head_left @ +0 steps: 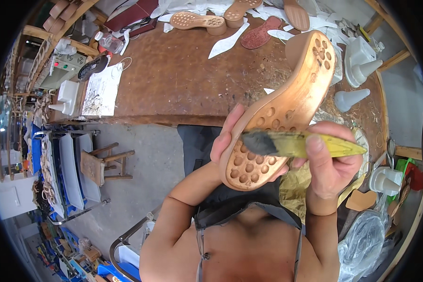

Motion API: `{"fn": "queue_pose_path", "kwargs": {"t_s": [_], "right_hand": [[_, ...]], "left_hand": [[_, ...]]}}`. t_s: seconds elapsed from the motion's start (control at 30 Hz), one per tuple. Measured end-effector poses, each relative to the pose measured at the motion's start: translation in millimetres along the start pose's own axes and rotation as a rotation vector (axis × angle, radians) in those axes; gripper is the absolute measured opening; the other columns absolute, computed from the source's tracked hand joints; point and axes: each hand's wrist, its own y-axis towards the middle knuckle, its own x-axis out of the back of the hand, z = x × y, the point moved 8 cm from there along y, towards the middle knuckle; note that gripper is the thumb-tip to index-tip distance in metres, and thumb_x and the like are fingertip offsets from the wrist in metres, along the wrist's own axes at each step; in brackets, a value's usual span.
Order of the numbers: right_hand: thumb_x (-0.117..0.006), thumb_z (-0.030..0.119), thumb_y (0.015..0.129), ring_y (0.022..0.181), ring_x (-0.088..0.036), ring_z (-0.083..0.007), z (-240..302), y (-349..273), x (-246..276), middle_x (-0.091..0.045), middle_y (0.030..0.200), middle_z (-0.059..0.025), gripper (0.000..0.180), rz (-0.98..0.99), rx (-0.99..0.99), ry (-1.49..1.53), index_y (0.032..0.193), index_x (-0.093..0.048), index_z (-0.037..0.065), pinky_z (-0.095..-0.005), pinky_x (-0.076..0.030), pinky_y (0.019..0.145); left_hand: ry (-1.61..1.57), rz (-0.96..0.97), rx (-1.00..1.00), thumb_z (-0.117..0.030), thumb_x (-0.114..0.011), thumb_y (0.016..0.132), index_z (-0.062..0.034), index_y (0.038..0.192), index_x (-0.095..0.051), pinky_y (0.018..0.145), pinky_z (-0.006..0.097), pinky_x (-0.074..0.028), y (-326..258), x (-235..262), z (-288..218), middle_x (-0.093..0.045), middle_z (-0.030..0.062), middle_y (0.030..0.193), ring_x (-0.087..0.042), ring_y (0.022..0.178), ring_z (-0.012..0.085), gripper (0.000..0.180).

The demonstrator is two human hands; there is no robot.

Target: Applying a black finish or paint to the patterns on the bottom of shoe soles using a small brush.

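Note:
A tan heeled shoe sole (298, 101) is held up in front of me, tilted, its heel end far right and its toe end near. Several round hollows dot its toe and heel areas. My left hand (226, 134) is closed around the toe part; some of its fingers are hidden behind the sole. Between the thumb and fingers of my right hand (331, 162) is a yellow-handled brush (291, 144). Its dark, worn tip lies over the hollows near the toe; whether it touches the surface, I cannot tell.
The brown worktable (174, 80) bears more soles (197, 21), a reddish insole (262, 33) and white scraps along its far side. White cone-spouted containers (360, 63) stand at the right. A wooden stool (96, 167) and a rack (70, 174) are at the left.

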Motion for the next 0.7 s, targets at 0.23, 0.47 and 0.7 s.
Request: {"fn": "queue_pose_path", "kwargs": {"t_s": [0.23,0.47,0.7], "right_hand": [[-0.062,0.005,0.082,0.054,-0.056,-0.0106,23,-1,9,-0.062,0.076,-0.012,0.015,-0.152,0.132,-0.125,0.095,-0.059,-0.003,-0.02,-0.045,0.047],[-0.066,-0.002,0.072,0.056,-0.062,-0.0202,27,-19,-32,-0.063,0.065,-0.0134,0.019,0.183,0.232,-0.195,0.09,-0.058,-0.003,-0.0278,-0.049,0.052],[-0.068,0.0,0.07,0.054,-0.062,-0.0215,30,-29,-35,-0.063,0.066,-0.0128,0.018,0.222,0.204,-0.205,0.086,-0.059,-0.001,-0.0302,-0.051,0.054]], "left_hand": [[0.028,-0.119,-0.043,-0.059,-0.046,0.076,-0.0248,0.139,-0.022,0.104,0.046,-0.029,-17,-13,-1,-0.027,0.0093,0.142,-0.033,0.127,0.0322,0.076],[0.382,-0.131,-0.25,-0.038,-0.059,0.08,-0.0107,0.14,-0.012,0.099,0.051,-0.034,-19,-6,-21,-0.019,0.0165,0.143,-0.033,0.127,0.0334,0.081],[1.092,0.296,-0.903,-0.022,-0.075,0.068,-0.0012,0.136,-0.013,0.099,0.049,-0.034,-28,-31,-38,-0.023,0.022,0.135,-0.031,0.125,0.0394,0.095]]}}
